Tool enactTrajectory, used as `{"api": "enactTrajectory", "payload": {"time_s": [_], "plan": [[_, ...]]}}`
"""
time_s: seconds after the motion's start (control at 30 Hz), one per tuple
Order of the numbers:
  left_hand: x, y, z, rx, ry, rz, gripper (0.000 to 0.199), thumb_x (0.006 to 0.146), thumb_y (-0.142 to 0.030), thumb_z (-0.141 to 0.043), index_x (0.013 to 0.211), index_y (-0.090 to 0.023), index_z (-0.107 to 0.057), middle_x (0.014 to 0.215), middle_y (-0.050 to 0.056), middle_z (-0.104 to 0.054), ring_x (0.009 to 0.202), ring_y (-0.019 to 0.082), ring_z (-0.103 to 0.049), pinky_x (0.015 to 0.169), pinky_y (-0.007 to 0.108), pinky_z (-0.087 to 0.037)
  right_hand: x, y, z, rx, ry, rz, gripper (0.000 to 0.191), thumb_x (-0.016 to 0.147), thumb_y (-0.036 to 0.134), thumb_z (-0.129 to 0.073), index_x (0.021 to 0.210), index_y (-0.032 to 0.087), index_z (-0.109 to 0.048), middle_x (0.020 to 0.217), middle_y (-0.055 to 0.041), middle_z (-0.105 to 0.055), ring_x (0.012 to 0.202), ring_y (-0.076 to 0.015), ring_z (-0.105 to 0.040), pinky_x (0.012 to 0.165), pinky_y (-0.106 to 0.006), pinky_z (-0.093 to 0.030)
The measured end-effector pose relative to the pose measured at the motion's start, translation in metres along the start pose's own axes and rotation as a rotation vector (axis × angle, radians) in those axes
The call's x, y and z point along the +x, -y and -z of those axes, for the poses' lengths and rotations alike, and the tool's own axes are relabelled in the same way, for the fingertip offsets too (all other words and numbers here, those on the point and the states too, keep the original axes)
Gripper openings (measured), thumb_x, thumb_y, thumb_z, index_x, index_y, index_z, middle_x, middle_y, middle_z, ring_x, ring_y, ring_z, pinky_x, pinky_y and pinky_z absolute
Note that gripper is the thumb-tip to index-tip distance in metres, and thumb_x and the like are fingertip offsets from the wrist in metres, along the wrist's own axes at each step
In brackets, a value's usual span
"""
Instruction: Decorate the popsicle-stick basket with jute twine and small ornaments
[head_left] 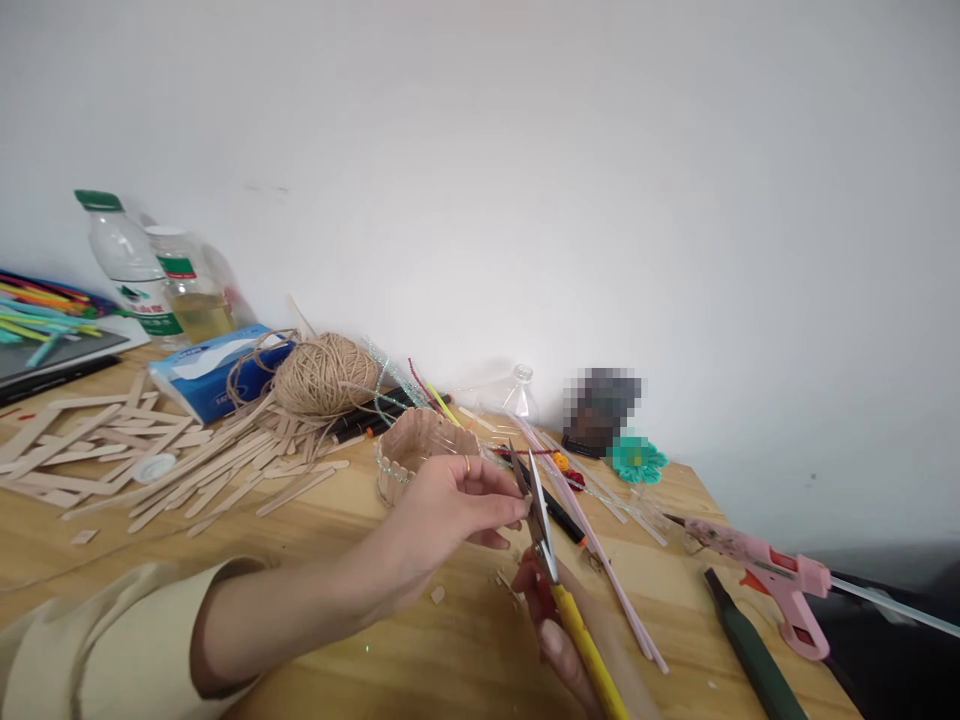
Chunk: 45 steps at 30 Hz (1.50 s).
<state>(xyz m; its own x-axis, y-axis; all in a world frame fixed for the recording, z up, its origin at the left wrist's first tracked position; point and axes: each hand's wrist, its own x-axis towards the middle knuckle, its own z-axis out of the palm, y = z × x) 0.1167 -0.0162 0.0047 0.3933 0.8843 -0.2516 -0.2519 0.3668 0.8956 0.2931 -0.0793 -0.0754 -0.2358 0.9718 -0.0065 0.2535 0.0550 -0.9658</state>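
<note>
My left hand [457, 505] is closed in a pinch near the middle, its fingertips at the scissor blades; what it holds is too small to make out. In my right hand [559, 635] are scissors with yellow handles [589, 650], their blades parted and pointing up and away. Just behind my left hand stands a small round container of wooden sticks [405, 440], partly covered by that hand. Small wood scraps [437, 594] lie on the table below my hands.
Wooden sticks [247, 465], a twine ball [326, 375], a blue tissue pack [217, 375] and bottles [135, 265] are at the left. A teal flower [639, 460], pink glue gun [780, 575], dark green tool [750, 645] and pink glue sticks [615, 585] lie right.
</note>
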Motion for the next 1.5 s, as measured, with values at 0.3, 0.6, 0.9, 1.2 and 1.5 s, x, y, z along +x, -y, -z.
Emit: {"api": "enactTrajectory", "payload": {"time_s": [0.3, 0.6, 0.9, 1.2, 1.5], "plan": [[-0.002, 0.002, -0.001, -0.049, -0.016, -0.017, 0.018, 0.058, -0.021, -0.075, 0.067, -0.014, -0.06, 0.064, -0.002, -0.061, 0.062, 0.01, -0.054, 0.058, 0.023, -0.045, -0.001, 0.002, -0.002, -0.077, -0.017, 0.064, 0.046, 0.079, 0.066, -0.051, 0.092, 0.022, -0.056, 0.078, -0.0041, -0.054, 0.067, -0.019, -0.052, 0.058, -0.029, -0.044], [0.001, 0.004, 0.001, -0.052, -0.028, 0.008, 0.015, 0.06, -0.02, -0.073, 0.069, -0.012, -0.064, 0.066, 0.0, -0.062, 0.062, 0.01, -0.053, 0.053, 0.021, -0.045, -0.001, -0.003, -0.004, -0.149, -0.042, 0.068, 0.048, 0.08, 0.066, -0.048, 0.09, 0.02, -0.054, 0.078, -0.0042, -0.054, 0.067, -0.0176, -0.051, 0.058, -0.027, -0.042], [-0.003, 0.004, 0.001, -0.016, -0.05, 0.021, 0.017, 0.062, -0.024, -0.073, 0.071, -0.011, -0.066, 0.068, 0.001, -0.061, 0.065, 0.011, -0.053, 0.05, 0.019, -0.044, 0.007, -0.031, 0.004, -0.105, 0.097, 0.102, 0.048, 0.079, 0.067, -0.049, 0.091, 0.021, -0.056, 0.064, -0.0001, -0.045, 0.053, -0.0152, -0.043, 0.046, -0.026, -0.033], [-0.003, 0.007, 0.0, -0.019, -0.058, 0.017, 0.017, 0.063, -0.024, -0.072, 0.068, -0.011, -0.062, 0.067, 0.001, -0.058, 0.063, 0.01, -0.053, 0.05, 0.019, -0.045, 0.004, -0.04, -0.002, -0.066, 0.008, 0.149, 0.057, 0.077, 0.075, -0.04, 0.091, 0.021, -0.054, 0.067, -0.0013, -0.047, 0.055, -0.0148, -0.042, 0.048, -0.026, -0.035], [-0.004, 0.012, 0.001, -0.039, -0.065, -0.003, 0.015, 0.064, -0.022, -0.072, 0.066, -0.013, -0.061, 0.068, 0.0, -0.059, 0.064, 0.01, -0.054, 0.054, 0.021, -0.047, 0.003, -0.029, -0.005, -0.147, -0.032, 0.142, 0.05, 0.079, 0.07, -0.045, 0.088, 0.021, -0.053, 0.066, -0.0007, -0.046, 0.055, -0.0151, -0.042, 0.048, -0.026, -0.033]]}}
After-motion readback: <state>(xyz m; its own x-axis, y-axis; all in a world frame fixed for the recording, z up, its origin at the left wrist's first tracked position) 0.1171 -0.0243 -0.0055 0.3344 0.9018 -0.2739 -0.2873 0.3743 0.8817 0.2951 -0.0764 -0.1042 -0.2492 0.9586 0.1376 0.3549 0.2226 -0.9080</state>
